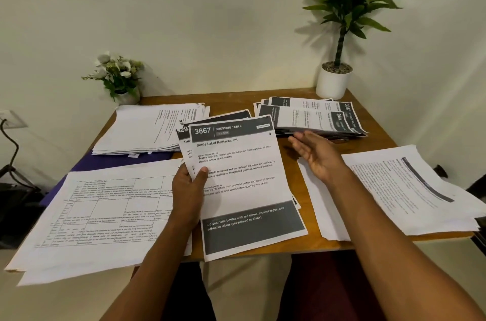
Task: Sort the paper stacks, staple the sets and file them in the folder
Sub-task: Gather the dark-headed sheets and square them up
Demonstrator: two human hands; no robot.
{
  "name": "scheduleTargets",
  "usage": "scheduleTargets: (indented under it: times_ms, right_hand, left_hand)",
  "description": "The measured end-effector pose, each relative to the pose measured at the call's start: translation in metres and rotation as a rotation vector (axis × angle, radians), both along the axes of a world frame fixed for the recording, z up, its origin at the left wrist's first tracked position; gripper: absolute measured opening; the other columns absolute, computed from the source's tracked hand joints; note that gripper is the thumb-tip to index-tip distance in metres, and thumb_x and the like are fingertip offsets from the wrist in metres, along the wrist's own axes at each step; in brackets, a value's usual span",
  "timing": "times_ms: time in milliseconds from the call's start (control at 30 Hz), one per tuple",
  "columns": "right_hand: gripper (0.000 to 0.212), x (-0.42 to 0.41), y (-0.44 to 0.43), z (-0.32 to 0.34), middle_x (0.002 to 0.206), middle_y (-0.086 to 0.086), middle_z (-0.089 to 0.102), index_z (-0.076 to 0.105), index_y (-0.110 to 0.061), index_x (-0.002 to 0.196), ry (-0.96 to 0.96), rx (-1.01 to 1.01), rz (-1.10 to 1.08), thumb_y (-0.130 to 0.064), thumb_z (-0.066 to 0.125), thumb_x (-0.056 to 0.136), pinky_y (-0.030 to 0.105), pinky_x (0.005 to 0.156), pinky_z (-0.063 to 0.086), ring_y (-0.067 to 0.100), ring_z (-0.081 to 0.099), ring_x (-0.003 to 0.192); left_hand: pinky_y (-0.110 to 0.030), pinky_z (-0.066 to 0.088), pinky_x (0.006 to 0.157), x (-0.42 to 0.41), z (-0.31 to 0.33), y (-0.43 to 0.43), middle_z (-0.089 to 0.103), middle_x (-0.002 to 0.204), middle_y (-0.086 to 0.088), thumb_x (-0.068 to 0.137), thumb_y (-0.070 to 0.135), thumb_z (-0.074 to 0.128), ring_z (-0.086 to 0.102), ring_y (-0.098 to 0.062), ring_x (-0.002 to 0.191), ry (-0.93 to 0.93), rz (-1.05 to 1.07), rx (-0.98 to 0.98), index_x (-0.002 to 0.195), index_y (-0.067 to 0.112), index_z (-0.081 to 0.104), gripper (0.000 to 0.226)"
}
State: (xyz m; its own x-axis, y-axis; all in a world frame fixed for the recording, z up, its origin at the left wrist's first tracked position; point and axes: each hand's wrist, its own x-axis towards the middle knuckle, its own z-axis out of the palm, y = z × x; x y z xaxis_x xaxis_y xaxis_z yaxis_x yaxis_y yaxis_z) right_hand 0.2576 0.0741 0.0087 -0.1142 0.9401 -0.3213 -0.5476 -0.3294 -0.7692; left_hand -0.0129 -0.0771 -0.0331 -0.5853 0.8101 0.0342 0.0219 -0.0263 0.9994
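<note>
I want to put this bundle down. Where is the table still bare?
Bare table shows in a strip between the held sheets and the right stack, and between the back-left stack and back-right stack. The left half is crowded.

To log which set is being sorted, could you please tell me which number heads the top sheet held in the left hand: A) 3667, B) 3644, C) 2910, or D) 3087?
A: the top sheet, pinched by the left hand, is headed 3667, Dressing Table, while the right hand hovers open beside it.
</note>
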Motion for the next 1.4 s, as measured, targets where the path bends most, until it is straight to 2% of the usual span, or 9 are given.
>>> scheduleTargets:
  times_ms: [100, 200, 333, 467, 700, 800, 933, 1067, 1400]
  right_hand:
    - [0.023, -0.002, -0.003, 0.0, 0.079, 0.004, 0.076, 0.068, -0.008, 0.109, -0.246, -0.064, 0.014, -0.029, 0.061, 0.101, 0.02, 0.051, 0.055, 0.012, 0.07, 0.061]
    - [0.028, -0.008, -0.011, -0.004, 0.073, -0.001, 0.069, 0.071, -0.011, 0.104, -0.398, -0.013, 0.086, -0.038, 0.068, 0.096, 0.021, 0.046, 0.041, 0.008, 0.056, 0.053]
    - [0.031, -0.026, -0.032, -0.003, 0.102, 0.004, 0.078, 0.071, -0.013, 0.114, -0.505, 0.218, 0.308, -0.033, 0.076, 0.09, 0.024, 0.057, 0.05, 0.02, 0.074, 0.083]
    - [0.044, -0.031, -0.033, -0.004, 0.113, 0.0, 0.077, 0.068, -0.013, 0.118, -0.543, 0.312, 0.362, -0.023, 0.086, 0.08, 0.041, 0.089, 0.06, 0.021, 0.074, 0.103]
    - [0.048, -0.02, -0.032, -0.001, 0.126, -0.011, 0.071, 0.065, -0.027, 0.128, -0.801, 0.335, 0.712, -0.027, 0.082, 0.084, 0.041, 0.095, 0.058, 0.016, 0.07, 0.112]
    - [0.037, -0.015, -0.03, 0.004, 0.12, -0.007, 0.074, 0.066, -0.023, 0.126, -0.693, 0.294, 0.596, -0.023, 0.076, 0.09, 0.04, 0.092, 0.059, 0.018, 0.073, 0.106]
    - [0.025, -0.009, -0.023, -0.002, 0.121, 0.006, 0.074, 0.065, -0.017, 0.124, -0.416, 0.211, 0.329, -0.013, 0.064, 0.099, 0.037, 0.086, 0.061, 0.022, 0.073, 0.105]
    - [0.028, 0.002, -0.019, -0.013, 0.124, 0.013, 0.072, 0.062, -0.011, 0.129, -0.234, 0.107, 0.114, -0.014, 0.058, 0.102, 0.049, 0.095, 0.057, 0.029, 0.07, 0.112]
    - [0.024, 0.022, -0.022, -0.007, 0.113, 0.009, 0.076, 0.063, -0.013, 0.126, -0.381, 0.055, 0.015, -0.019, 0.058, 0.103, 0.043, 0.069, 0.064, 0.029, 0.076, 0.095]
  left_hand:
    - [-0.019, 0.06, 0.071, 0.0, 0.0, 0.0, 0.07, 0.12, 0.009, 0.1, 0.019, 0.062, 0.072, -0.013, 0.101, 0.0, 0.005, -0.005, 0.128, 0.021, 0.062, 0.027]
    - [-0.019, 0.059, 0.07, 0.0, 0.0, 0.0, 0.07, 0.118, 0.011, 0.1, 0.019, 0.063, 0.072, -0.012, 0.099, -0.007, 0.001, -0.007, 0.125, 0.023, 0.062, 0.026]
    - [-0.018, 0.059, 0.069, -0.001, 0.001, -0.001, 0.071, 0.116, 0.011, 0.098, 0.018, 0.065, 0.073, -0.008, 0.097, -0.002, -0.006, 0.01, 0.126, 0.019, 0.062, 0.028]
    - [-0.024, 0.061, 0.073, -0.003, -0.002, 0.0, 0.073, 0.118, 0.005, 0.096, 0.02, 0.069, 0.073, -0.011, 0.099, -0.008, -0.006, 0.021, 0.128, 0.018, 0.063, 0.032]
    - [-0.018, 0.059, 0.072, -0.001, -0.002, 0.0, 0.071, 0.117, 0.007, 0.102, 0.024, 0.058, 0.072, -0.006, 0.097, 0.035, 0.034, 0.041, 0.128, 0.015, 0.063, 0.028]
    - [-0.025, 0.06, 0.081, -0.002, -0.004, 0.002, 0.072, 0.119, 0.004, 0.106, 0.024, 0.052, 0.071, -0.01, 0.102, 0.026, 0.043, 0.038, 0.131, 0.013, 0.062, 0.029]
    - [-0.02, 0.059, 0.072, -0.002, -0.001, 0.003, 0.073, 0.113, 0.006, 0.106, 0.026, 0.052, 0.073, -0.011, 0.097, 0.002, 0.056, 0.045, 0.128, 0.014, 0.063, 0.028]
    - [-0.017, 0.056, 0.065, -0.002, 0.0, 0.003, 0.072, 0.111, 0.008, 0.107, 0.024, 0.05, 0.073, -0.006, 0.091, -0.052, 0.051, 0.026, 0.128, 0.017, 0.06, 0.025]
    - [-0.027, 0.061, 0.073, -0.002, 0.001, 0.004, 0.072, 0.118, 0.005, 0.107, 0.025, 0.049, 0.072, -0.016, 0.103, -0.116, 0.039, -0.001, 0.131, 0.018, 0.06, 0.028]
